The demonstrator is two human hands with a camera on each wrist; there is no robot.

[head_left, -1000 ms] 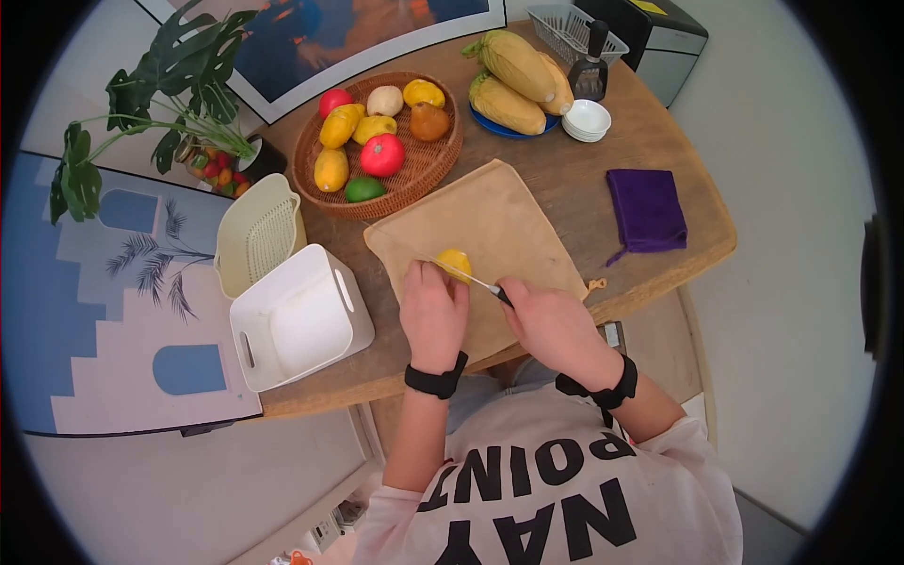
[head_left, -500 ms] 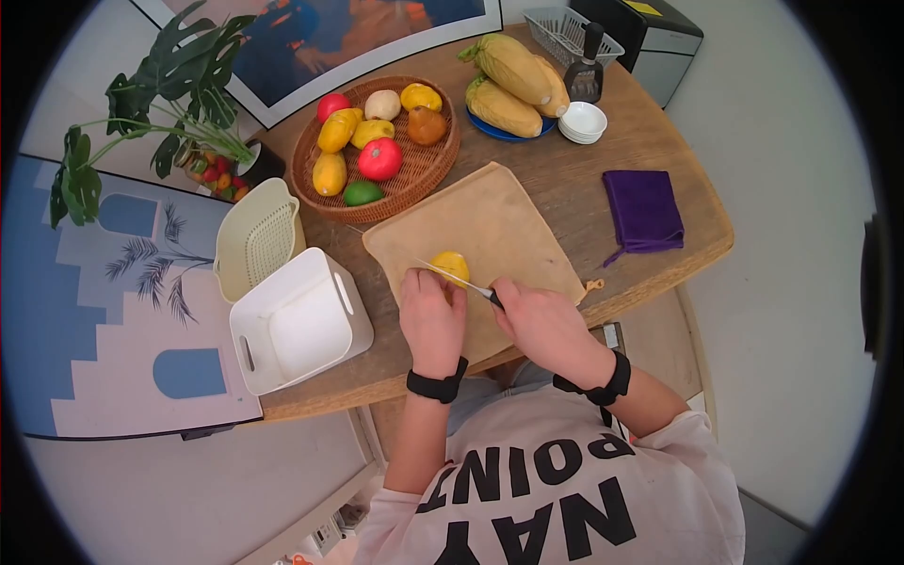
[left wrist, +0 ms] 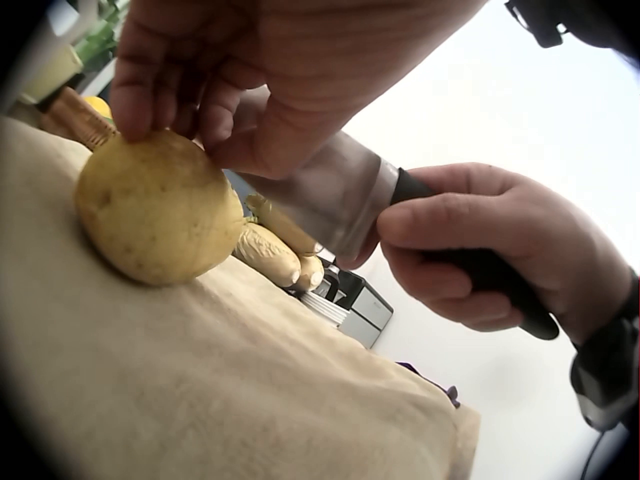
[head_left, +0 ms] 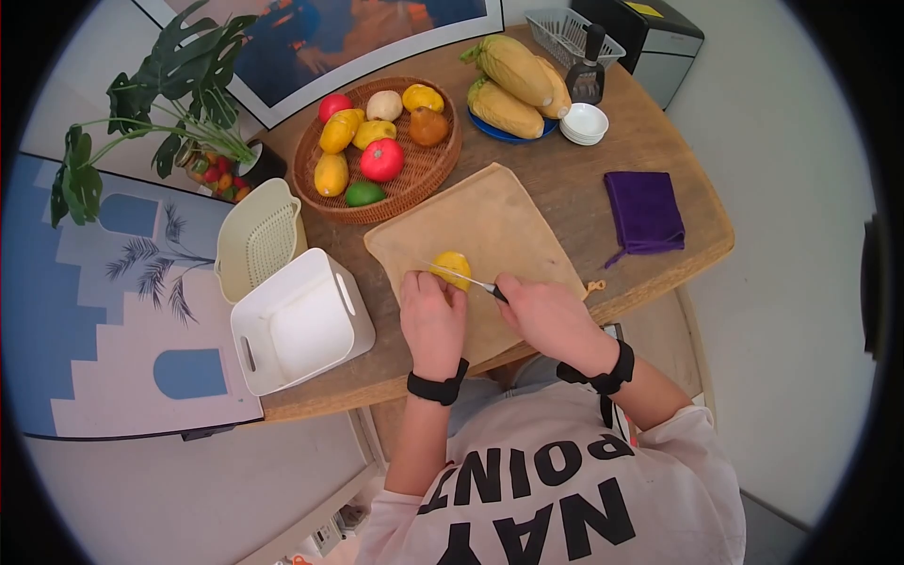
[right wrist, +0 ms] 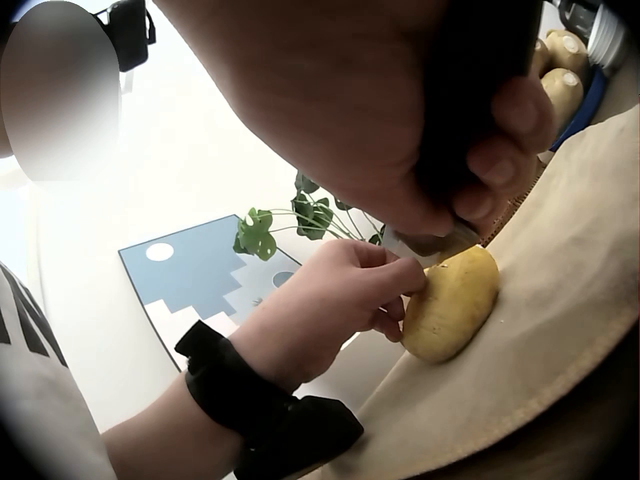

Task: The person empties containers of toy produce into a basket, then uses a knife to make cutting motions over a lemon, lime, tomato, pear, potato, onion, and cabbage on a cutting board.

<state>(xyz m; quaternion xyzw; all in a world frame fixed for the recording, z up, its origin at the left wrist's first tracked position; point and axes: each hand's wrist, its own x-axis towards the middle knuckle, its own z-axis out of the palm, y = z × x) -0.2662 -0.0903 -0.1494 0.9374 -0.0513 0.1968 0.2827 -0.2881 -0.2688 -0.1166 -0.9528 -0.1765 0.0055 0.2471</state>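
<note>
Carries, on a brown wooden tabletop (head_left: pixel 565 184), a square tan fabric mat (head_left: pixel 499 226) (loop (head_left: pixel 595 284) at one corner), a round brown wicker tray (head_left: pixel 405 200), a round blue plate (head_left: pixel 508 137), stacked round white bowls (head_left: pixel 586 122), a folded purple cloth (head_left: pixel 646 212), a cream perforated plastic basket (head_left: pixel 259 247) and a white plastic bin (head_left: pixel 348 320).

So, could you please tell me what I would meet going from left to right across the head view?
Blue-and-pink picture → white bin → yellow potato → right hand → purple cloth.
</note>
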